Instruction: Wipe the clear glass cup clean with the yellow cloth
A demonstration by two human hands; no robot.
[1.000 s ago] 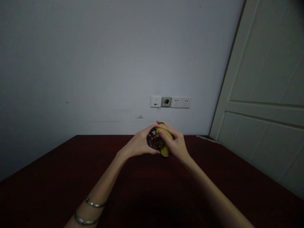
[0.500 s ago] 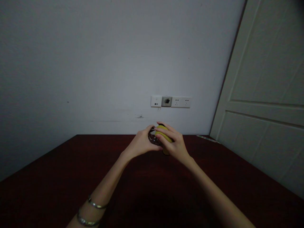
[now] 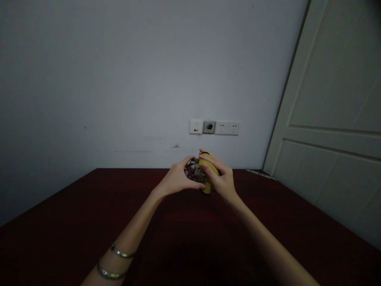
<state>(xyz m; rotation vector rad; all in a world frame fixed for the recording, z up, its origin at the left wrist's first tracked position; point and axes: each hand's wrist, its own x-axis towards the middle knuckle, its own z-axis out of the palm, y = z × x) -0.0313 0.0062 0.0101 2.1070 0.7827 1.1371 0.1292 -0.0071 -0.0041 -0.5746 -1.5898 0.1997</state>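
Observation:
My left hand (image 3: pixel 177 177) is curled around a clear, faceted glass vessel (image 3: pixel 194 171), thumb below and fingers above. Whether it is a cup or an ashtray I cannot make out. On its right side, my right hand (image 3: pixel 222 174) grips a yellow sponge (image 3: pixel 207 163) with a dark edge. The sponge lies against the right side of the glass and covers part of it. Its lower end shows beneath my right hand, near my left thumb. Both things are held up over the dark red table (image 3: pixel 184 230).
A pale wall (image 3: pixel 149 79) rises behind the table, carrying a row of sockets and switches (image 3: pixel 214 127). To the right stands a light panelled door (image 3: pixel 333 119). A thin flat strip (image 3: pixel 261 174) lies at the table's far right corner. Two metal bangles (image 3: pixel 111 274) circle my left forearm.
My right hand and the sponge have shifted a little to the right, and the sponge is turned more upright. More of the glass now shows. My left hand has barely moved.

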